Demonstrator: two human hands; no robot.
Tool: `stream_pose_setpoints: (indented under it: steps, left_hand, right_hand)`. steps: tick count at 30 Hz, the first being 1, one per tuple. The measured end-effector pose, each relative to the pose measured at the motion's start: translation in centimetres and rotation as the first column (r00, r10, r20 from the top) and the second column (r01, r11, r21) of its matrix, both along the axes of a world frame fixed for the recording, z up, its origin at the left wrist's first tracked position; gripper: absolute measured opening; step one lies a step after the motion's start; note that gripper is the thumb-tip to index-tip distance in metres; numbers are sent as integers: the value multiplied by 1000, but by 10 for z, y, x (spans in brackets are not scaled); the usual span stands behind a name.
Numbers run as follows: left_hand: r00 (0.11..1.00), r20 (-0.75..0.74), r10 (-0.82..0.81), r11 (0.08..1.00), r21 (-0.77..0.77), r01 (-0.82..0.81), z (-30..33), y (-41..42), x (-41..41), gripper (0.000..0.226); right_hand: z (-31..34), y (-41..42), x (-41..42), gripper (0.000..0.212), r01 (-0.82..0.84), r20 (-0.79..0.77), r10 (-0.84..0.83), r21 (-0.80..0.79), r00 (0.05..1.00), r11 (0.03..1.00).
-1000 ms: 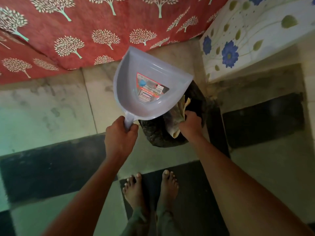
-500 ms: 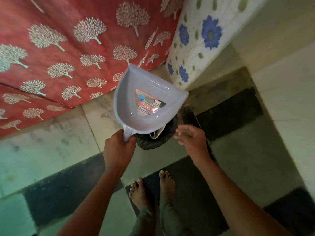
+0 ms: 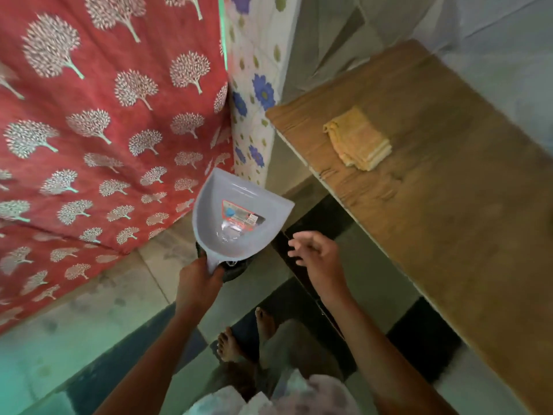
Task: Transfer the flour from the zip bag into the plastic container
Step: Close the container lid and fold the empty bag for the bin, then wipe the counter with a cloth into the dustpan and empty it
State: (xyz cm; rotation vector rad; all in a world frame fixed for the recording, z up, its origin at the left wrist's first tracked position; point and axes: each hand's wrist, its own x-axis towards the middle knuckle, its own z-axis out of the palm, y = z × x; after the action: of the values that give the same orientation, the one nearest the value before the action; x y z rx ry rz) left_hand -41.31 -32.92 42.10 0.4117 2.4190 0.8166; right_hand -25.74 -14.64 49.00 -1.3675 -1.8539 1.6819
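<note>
Fingers of the left hand (image 3: 199,284) are curled round the handle of a pale grey dustpan (image 3: 239,221), while those of the right hand (image 3: 318,259) are spread loosely in the air and hold nothing. Neither the zip bag of flour nor the plastic container can be made out anywhere in the view.

Largest in sight is a red cloth printed with pale trees (image 3: 98,130), hanging across the left half. A brown wooden table (image 3: 449,205) fills much of the right side. Below lies a floor of pale and dark tiles (image 3: 89,324), on which the person's bare feet (image 3: 239,339) stand. Between cloth and table runs a white surface with blue flowers (image 3: 257,94). The dustpan is held tilted above the floor, its scoop turned toward the camera and bearing a red-edged label (image 3: 242,218). A dark round object (image 3: 236,269) sits just beneath it, mostly hidden. On the table rests a folded yellow cloth (image 3: 359,142), well apart from both hands.
</note>
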Motion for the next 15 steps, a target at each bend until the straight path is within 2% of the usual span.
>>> stream_pose_setpoints:
  steps: [6, 10, 11, 13, 15]
  left_hand:
    - [997, -8, -76, 995, -71, 76, 36, 12, 21, 22]
    - [993, -41, -109, 989, -104, 104, 49, 33, 18, 54]
    - [992, -40, -121, 987, -116, 115, 49, 38, 17, 58]
    - [991, -24, -134, 978, -166, 128, 48, 51, 14, 47]
    - [989, -12, -145, 965, -224, 139, 48, 63, 13, 33]
  right_hand:
    - [34, 28, 14, 11, 3, -36, 2, 147, 999, 989]
    - [43, 73, 3, 14, 45, -65, -34, 188, 997, 981]
    - [43, 85, -1, 15, 45, -48, -35, 230, 998, 972]
    - [40, 114, -8, 16, 10, 40, -28, 397, 999, 918]
    - [37, 144, -14, 18, -41, 128, -48, 612, 991, 790]
